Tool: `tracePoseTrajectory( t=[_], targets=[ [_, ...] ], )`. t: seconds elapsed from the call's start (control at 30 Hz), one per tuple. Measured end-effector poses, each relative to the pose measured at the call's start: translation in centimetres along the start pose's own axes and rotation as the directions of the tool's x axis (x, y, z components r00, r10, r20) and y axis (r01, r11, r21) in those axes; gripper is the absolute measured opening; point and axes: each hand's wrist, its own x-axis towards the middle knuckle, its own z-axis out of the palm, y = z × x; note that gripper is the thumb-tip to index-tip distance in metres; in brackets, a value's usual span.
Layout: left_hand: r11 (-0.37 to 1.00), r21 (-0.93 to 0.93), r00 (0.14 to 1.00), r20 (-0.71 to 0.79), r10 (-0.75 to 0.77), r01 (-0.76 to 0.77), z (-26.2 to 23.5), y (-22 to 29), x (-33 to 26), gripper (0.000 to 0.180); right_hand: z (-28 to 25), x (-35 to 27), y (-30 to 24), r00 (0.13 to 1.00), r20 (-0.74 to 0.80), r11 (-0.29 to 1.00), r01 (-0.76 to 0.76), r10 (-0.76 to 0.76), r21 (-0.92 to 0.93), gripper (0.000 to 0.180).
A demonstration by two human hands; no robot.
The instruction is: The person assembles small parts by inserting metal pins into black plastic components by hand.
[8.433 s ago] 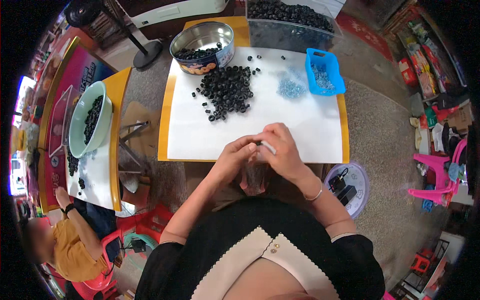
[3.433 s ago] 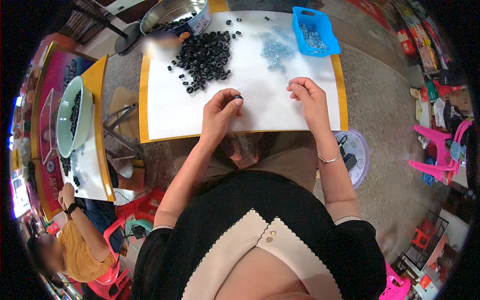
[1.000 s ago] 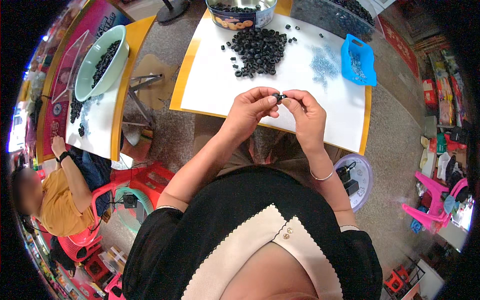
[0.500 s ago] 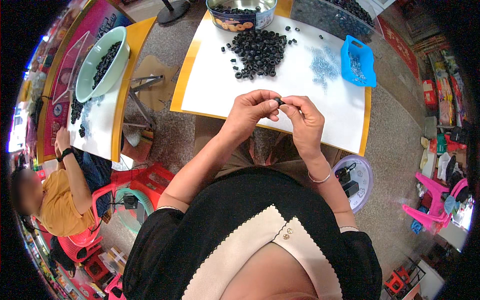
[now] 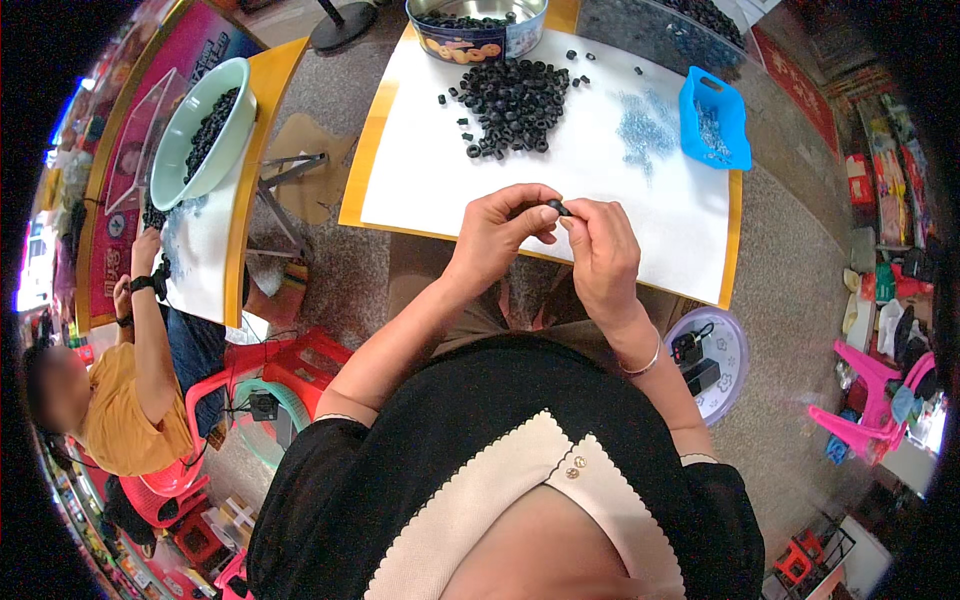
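Small black ring point(image 5: 556, 207): pinched between the fingertips of both hands, held above the near edge of the white table sheet point(image 5: 600, 190). Left hand point(image 5: 500, 232): fingers curled, thumb and forefinger closed on the ring. Right hand point(image 5: 603, 250): fingers bent, tips closed on the same ring from the other side; a thin bangle point(image 5: 640, 362) sits on its wrist. Pile of black rings point(image 5: 512, 93): on the sheet, well beyond the hands. Round metal tin point(image 5: 476, 22): at the far table edge, holding more black rings. Blue tray point(image 5: 715, 118): far right on the sheet, with small pale parts point(image 5: 640, 125) scattered just beside it. Green bowl point(image 5: 200, 130): on the neighbouring table to the left, holding dark pieces.
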Motion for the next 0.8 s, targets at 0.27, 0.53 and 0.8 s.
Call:
tracePoseTrajectory(
  t=[0.27,0.53,0.8],
  targets=[
    [0.939,-0.31,0.989,0.054,-0.137,0.147,-0.1,-0.3,0.0,0.021,-0.4,0.0,-0.7,0.981,-0.037,0.969,-0.181,0.19,0.168,0.01],
    [0.94,-0.313,0.991,0.068,-0.117,0.133,0.0,-0.2,0.1,0.021,-0.8,0.3,-1.1,0.983,-0.054,0.969,-0.166,0.178,0.181,0.01],
    [0.974,-0.201,0.994,0.058,-0.093,0.103,0.0,0.0,0.0,0.019,-0.7,0.3,-1.2,0.984,-0.02,0.965,-0.172,0.18,0.197,0.01]
  ],
)
